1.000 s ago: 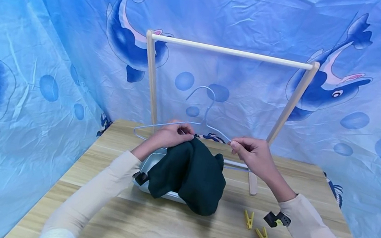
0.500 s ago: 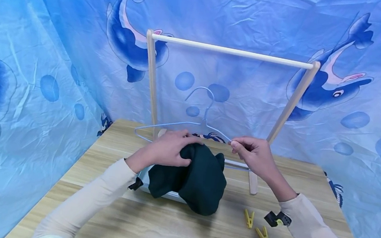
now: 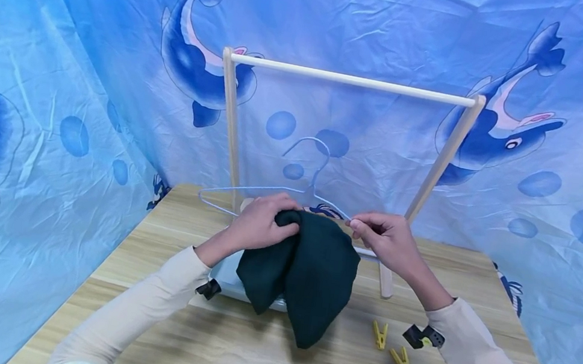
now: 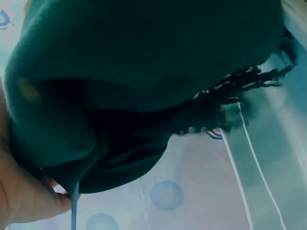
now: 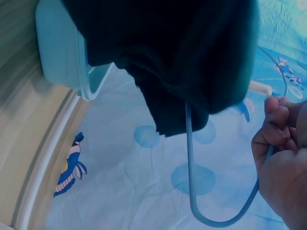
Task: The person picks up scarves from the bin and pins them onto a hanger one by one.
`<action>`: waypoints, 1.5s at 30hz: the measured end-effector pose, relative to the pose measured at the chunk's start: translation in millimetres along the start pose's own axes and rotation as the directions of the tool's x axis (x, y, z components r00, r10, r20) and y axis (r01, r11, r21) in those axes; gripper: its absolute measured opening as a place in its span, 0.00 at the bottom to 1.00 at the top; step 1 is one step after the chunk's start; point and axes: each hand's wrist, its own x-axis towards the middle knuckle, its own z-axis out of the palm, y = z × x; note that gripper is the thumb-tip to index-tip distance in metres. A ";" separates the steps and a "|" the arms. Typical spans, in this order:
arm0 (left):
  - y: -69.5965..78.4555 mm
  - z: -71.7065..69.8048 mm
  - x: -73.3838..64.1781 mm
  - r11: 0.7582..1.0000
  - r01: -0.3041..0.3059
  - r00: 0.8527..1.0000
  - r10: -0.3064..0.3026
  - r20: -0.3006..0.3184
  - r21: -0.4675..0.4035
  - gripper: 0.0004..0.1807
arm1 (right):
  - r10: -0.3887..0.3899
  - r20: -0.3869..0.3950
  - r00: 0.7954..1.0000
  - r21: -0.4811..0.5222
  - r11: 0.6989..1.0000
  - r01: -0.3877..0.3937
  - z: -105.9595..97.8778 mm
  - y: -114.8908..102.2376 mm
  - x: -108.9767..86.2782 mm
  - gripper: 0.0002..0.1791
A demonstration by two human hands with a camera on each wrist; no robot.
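A dark green fringed scarf (image 3: pixel 321 270) hangs in folds, its top edge gripped by my left hand (image 3: pixel 265 221). Dark tassels show along one end of the scarf (image 4: pixel 144 52) in the left wrist view. My right hand (image 3: pixel 385 239) pinches the right shoulder of a light blue wire hanger (image 3: pixel 252 189), whose hook points up. The right wrist view has the wire of the hanger (image 5: pixel 191 163) running up into the scarf's folds (image 5: pixel 158 43). How the scarf lies on the lower bar is mostly hidden.
Under the scarf stands a pale blue basin (image 3: pixel 227 277) on the wooden table (image 3: pixel 185 339). Behind rises a rack with a white crossbar (image 3: pixel 353 80). Two yellow clothespins (image 3: pixel 379 335) lie at the right, near my right forearm. A blue dolphin-print curtain (image 3: pixel 399 19) surrounds the table.
My left hand has shifted from the scarf's back edge to over its top. The scarf's front now hangs lower and spreads further right. The hanger dipped slightly; my right hand kept its pinch.
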 end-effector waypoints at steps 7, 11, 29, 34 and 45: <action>4.6 2.0 2.4 0.977 0.214 0.971 -0.210 -0.114 0.021 0.18 | -0.009 0.016 1.000 -0.003 1.000 0.009 5.6 -4.4 -1.1 0.08; 5.3 3.6 4.9 0.969 0.236 0.969 -0.229 -0.094 0.069 0.14 | 0.004 0.003 1.000 -0.003 1.000 -0.004 7.7 -3.3 -1.2 0.08; -2.3 3.4 2.1 0.976 0.209 0.978 -0.208 -0.021 0.056 0.26 | 0.061 -0.040 0.997 0.019 0.998 -0.060 5.8 1.1 3.7 0.08; -1.6 4.1 -5.2 0.945 0.299 0.953 -0.288 -0.093 0.134 0.35 | 0.062 -0.043 0.997 0.013 0.998 -0.061 6.5 1.7 4.5 0.08; 1.0 -0.4 -9.4 0.936 0.311 0.946 -0.288 -0.152 0.166 0.29 | 0.061 -0.041 0.997 0.003 0.998 -0.061 7.5 1.3 3.8 0.08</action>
